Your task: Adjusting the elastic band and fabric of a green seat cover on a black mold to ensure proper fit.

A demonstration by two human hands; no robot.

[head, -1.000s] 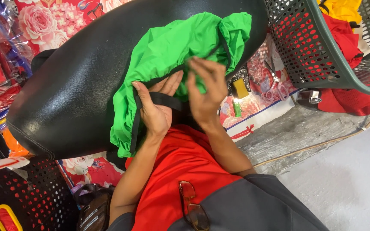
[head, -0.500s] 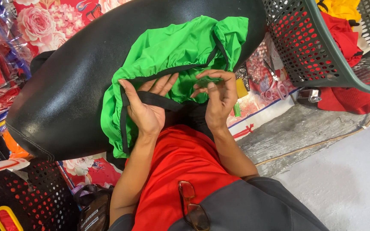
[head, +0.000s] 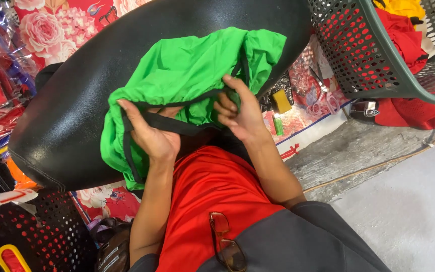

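While both hands pinch its black trim, left hand (head: 152, 136) and right hand (head: 240, 113), the bright green fabric garment (head: 187, 75) lies draped over the black leather cushion (head: 66, 121); I reckon a loose pinch lets it slide off.

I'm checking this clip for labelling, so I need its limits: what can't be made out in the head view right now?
- Right hand: fingertips buried in folds of the green garment; grip unclear.
- Left hand: its palm faces away, pressed on the black trim.
- Garment's type: bunched over the black cushion, shape hidden.
- Green basket: cut by the top and right edges.
- Eyeglasses: cut by the bottom edge.
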